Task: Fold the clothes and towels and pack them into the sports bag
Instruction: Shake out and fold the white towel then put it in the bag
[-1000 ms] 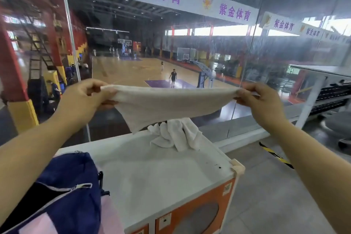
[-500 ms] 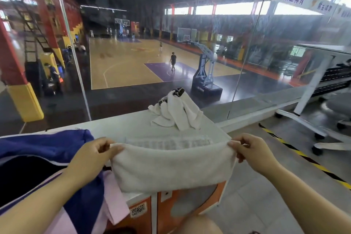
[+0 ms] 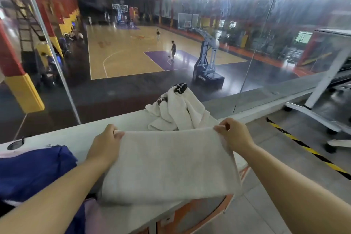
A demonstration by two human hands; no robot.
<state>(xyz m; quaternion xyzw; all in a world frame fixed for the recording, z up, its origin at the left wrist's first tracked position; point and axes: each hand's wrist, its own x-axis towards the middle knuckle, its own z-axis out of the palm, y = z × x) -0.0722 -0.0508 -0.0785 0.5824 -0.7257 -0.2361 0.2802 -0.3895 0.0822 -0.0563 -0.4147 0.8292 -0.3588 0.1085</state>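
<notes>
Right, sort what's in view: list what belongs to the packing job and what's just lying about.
Part of the job:
white towel, pinched by left hand and right hand
crumpled white cloth pile
blue sports bag

Just lying about:
basketball hoop stand
white cabinet

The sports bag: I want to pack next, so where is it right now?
In the head view the sports bag sits at the lower left on the white counter, beside the left hand and the towel.
</notes>
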